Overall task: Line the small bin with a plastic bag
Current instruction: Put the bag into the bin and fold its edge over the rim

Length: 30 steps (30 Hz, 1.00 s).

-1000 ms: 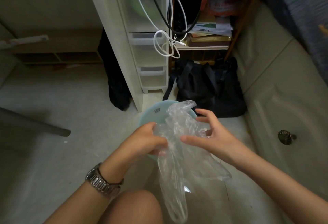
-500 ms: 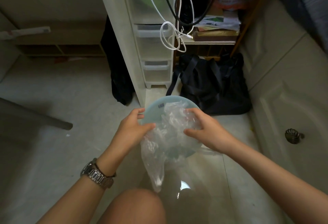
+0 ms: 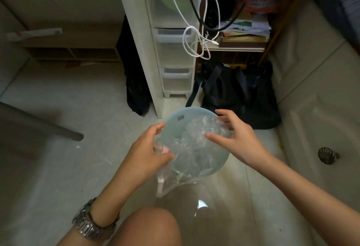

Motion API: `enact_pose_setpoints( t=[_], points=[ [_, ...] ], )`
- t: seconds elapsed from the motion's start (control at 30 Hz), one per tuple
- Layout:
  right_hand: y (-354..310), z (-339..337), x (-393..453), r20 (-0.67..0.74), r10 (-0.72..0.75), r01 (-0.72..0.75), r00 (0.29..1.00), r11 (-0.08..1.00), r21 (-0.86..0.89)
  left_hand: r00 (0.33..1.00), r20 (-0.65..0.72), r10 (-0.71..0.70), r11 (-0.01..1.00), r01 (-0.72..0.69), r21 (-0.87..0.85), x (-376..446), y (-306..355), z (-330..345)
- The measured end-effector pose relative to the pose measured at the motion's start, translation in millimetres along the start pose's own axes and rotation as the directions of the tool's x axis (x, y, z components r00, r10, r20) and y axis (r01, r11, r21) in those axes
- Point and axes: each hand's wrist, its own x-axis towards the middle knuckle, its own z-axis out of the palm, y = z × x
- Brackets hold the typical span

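Observation:
A small pale blue round bin (image 3: 175, 118) stands on the floor in front of me. A clear crumpled plastic bag (image 3: 194, 148) lies in its mouth, and one end hangs over the near rim. My left hand (image 3: 148, 152) pinches the bag at the bin's near-left rim. My right hand (image 3: 236, 135) grips the bag at the right rim, fingers curled over the film. The inside of the bin is hidden by the bag.
A white drawer tower (image 3: 173, 51) with hanging cables (image 3: 196, 45) stands just behind the bin. A black bag (image 3: 239, 93) lies to its right, a cabinet door with a knob (image 3: 327, 155) further right. My knee (image 3: 148, 226) is below.
The bag has dropped from being held up above the bin into its mouth. Both hands moved forward and apart to the rim, spreading the film.

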Motion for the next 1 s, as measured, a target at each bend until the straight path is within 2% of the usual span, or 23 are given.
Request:
enact_pose_setpoints(
  t=[0.07, 0.13, 0.2, 0.27, 0.37, 0.43, 0.67, 0.73, 0.8, 0.9, 0.97, 1.0],
  points=[
    [4, -3, -4, 0.062, -0.029, 0.027, 0.998, 0.999, 0.047, 1.0, -0.019, 0.019, 1.0, -0.019, -0.002, 4, -4, 2],
    [6, -5, -7, 0.074, -0.095, 0.094, 0.993, 0.995, 0.012, 0.999, -0.042, 0.032, 0.999, -0.032, -0.006, 9, -7, 3],
    [9, -4, -6, 0.026, -0.198, 0.199, 0.98, 0.977, -0.071, 0.998, -0.055, 0.04, 0.999, -0.041, -0.009, 14, -8, 3],
    [9, -2, -2, -0.05, -0.238, 0.233, 0.97, 0.968, -0.088, 0.997, -0.055, 0.054, 0.998, -0.054, -0.01, 21, -8, 3],
    [10, 0, 8, -0.15, -0.208, 0.2, 0.967, 0.978, -0.062, 0.995, -0.046, 0.087, 0.995, -0.085, 0.048, 34, -8, 0],
    [11, 2, 14, -0.163, -0.159, 0.147, 0.974, 0.986, -0.08, 0.995, -0.044, 0.09, 0.993, -0.086, 0.086, 44, -8, 0],
    [12, 9, 29, -0.231, -0.001, -0.056, 0.973, 0.968, -0.243, 0.997, -0.002, 0.074, 0.98, -0.072, 0.183, 72, -10, 0],
    [13, 4, 33, -0.278, 0.015, -0.096, 0.96, 0.956, -0.279, 0.999, -0.036, 0.031, 0.976, -0.023, 0.217, 74, -7, -7],
    [11, -2, 34, -0.326, -0.01, -0.097, 0.945, 0.946, -0.311, 0.99, -0.133, 0.038, 0.948, 0.006, 0.319, 72, 1, -15],
    [4, -9, 33, -0.294, -0.138, 0.01, 0.946, 0.918, -0.398, 0.934, -0.253, 0.253, 0.884, -0.117, 0.452, 53, 20, -10],
    [-1, -11, 31, -0.172, -0.304, 0.195, 0.937, 0.863, -0.467, 0.898, -0.203, 0.39, 0.849, -0.266, 0.456, 39, 33, 6],
    [-4, -10, 29, -0.088, -0.404, 0.311, 0.911, 0.809, -0.498, 0.893, -0.142, 0.427, 0.823, -0.319, 0.469, 34, 36, 16]
  ],
)
